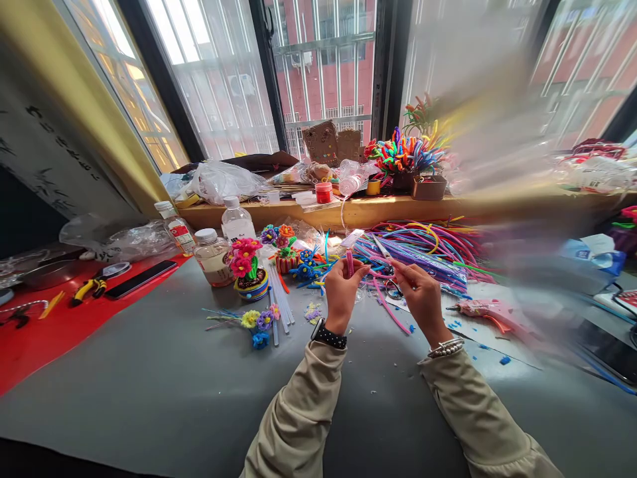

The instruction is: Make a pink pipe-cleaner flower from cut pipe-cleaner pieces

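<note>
Both hands are raised over the middle of the table. My left hand (341,292) is closed, pinching a pink pipe cleaner (350,263) that stands up between thumb and fingers. From there the pink strand stretches across to my right hand (419,295), whose fingertips pinch it too. Another stretch of pink pipe cleaner (393,313) hangs or lies below the hands; whether it joins the held one I cannot tell. Scissors (393,289) lie just behind my right hand, partly hidden by it. To the left stands a small pot of pink pipe-cleaner flowers (245,259).
Bundles of pipe cleaners (428,242) lie behind the hands. A pink glue gun (490,311) is at right, near a blurred see-through smear. Glue sticks (283,299), loose flowers (261,322) and bottles (212,259) are at left. Pliers (89,289) and a phone (142,279) rest on red covering.
</note>
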Available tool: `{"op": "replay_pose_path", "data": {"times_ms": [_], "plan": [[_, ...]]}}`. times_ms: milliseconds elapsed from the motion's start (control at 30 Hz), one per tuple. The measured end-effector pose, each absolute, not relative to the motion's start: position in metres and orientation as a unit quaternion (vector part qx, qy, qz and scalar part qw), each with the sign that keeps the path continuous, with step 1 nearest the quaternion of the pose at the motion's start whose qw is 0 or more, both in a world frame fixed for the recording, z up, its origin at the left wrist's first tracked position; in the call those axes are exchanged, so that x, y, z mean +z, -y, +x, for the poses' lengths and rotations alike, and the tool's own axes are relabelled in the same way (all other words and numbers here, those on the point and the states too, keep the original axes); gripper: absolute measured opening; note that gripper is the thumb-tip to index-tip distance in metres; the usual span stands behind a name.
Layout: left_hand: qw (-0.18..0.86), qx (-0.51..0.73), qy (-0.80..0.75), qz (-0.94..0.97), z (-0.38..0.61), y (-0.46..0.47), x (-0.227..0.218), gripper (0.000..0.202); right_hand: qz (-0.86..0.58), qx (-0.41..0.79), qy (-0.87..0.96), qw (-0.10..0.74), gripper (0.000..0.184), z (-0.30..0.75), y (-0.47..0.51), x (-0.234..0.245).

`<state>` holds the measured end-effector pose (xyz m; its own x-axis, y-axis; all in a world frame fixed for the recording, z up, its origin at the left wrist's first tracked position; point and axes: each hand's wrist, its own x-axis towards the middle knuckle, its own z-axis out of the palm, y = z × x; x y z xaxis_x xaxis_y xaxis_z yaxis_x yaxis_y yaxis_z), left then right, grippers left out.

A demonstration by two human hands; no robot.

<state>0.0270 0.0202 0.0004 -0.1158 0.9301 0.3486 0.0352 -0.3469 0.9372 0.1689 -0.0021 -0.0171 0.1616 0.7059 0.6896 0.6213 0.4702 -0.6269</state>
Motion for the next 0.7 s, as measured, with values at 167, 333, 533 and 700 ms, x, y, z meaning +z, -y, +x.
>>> {"op": "replay_pose_path", "data": {"times_ms": [167,333,533,700], "plan": [[0.347,0.609,-0.438,0.563,0.0277,-0.0202,-0.0008,0.022,-0.51,0.037,0.656,0.555,0.028,0.1684,0.003,-0.0171],[0.368,0.62,-0.407,0.561,0.0285,-0.0203,-0.0001,0.025,-0.512,0.036,0.654,0.556,0.026,0.1681,0.003,-0.0177],[0.375,0.619,-0.399,0.563,0.0289,-0.0196,0.0005,0.023,-0.513,0.035,0.657,0.551,0.026,0.1683,0.0026,-0.0185],[0.36,0.617,-0.417,0.562,0.028,-0.0195,0.001,0.022,-0.506,0.043,0.667,0.546,0.025,0.1676,0.0026,-0.0165]]}}
